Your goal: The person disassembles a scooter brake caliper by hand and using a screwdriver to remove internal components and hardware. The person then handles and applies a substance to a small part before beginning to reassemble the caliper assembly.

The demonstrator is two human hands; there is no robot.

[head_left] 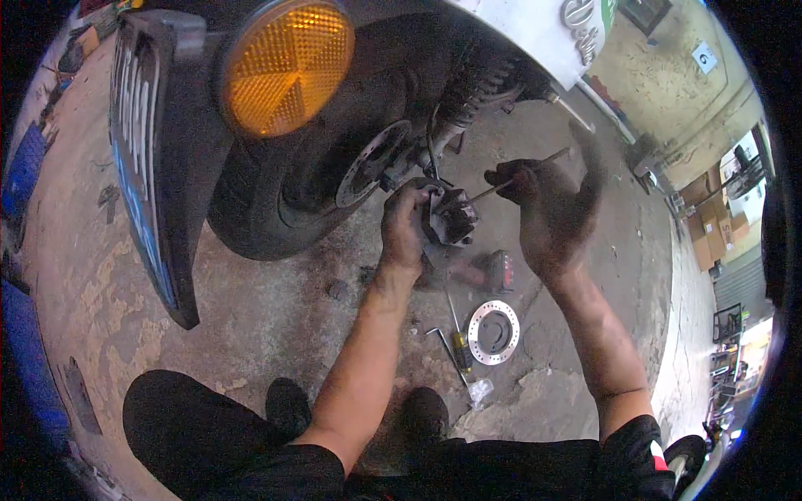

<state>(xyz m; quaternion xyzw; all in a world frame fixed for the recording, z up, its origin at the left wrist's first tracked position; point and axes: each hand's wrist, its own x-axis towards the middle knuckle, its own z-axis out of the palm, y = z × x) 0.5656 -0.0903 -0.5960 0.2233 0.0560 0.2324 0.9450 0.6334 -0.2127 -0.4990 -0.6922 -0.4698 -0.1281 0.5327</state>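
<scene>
My left hand (403, 230) grips a dark, dirty brake caliper (454, 219), fingers wrapped around its left side. The caliper hangs off the wheel, beside the mounted brake disc (373, 165). A dark hose runs up from it. In my right hand (555, 209) a thin metal rod-shaped tool (499, 189) is pinched between thumb and forefinger, its lower end at the caliper. Motion smears the other fingers of this hand, which look raised and spread. Whether the rod's tip sits in the caliper or only touches it I cannot tell.
Below the hands, a loose brake disc (475, 334), a yellow-handled screwdriver (461, 351), an L-shaped hex key (448, 355), a small clear bag (480, 392) and a red-and-black power tool (501, 271) lie on concrete. The scooter's tyre (251, 204) and orange indicator (292, 71) stand upper left.
</scene>
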